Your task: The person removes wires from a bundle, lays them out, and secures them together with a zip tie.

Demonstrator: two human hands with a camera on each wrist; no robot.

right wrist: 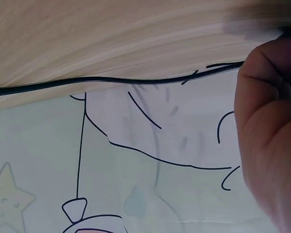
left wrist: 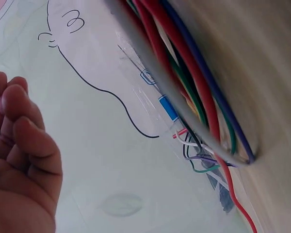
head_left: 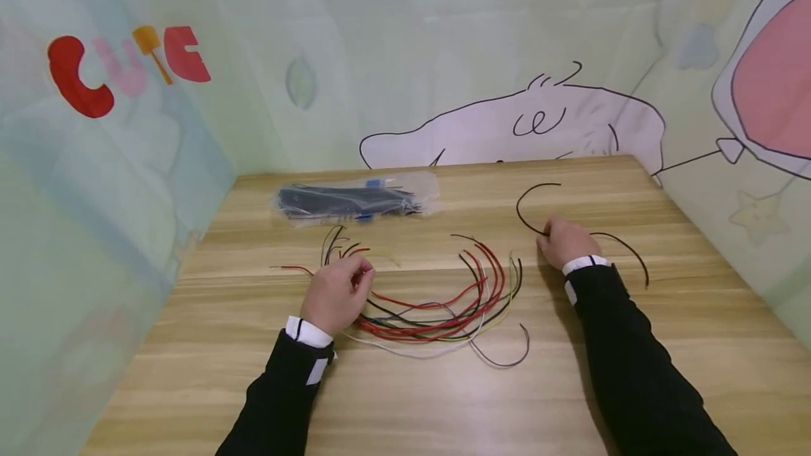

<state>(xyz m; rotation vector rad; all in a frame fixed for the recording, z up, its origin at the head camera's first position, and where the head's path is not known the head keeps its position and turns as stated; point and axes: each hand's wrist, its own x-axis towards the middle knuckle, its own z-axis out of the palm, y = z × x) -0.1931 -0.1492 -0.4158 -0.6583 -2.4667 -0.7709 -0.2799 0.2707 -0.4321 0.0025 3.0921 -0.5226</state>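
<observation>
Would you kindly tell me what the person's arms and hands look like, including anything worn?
The left sleeve and right sleeve are long and black, each with a pale patch near the wrist. A white left band and white right band show small dark marks. The left hand and right hand are gloveless.

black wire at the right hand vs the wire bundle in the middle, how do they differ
The black wire is a single length; the wire bundle has many. The black wire is plain black, the wire bundle mixes red, black, white and yellow. The black wire bends like an S, the wire bundle like a U. Both are thin and curved.
</observation>
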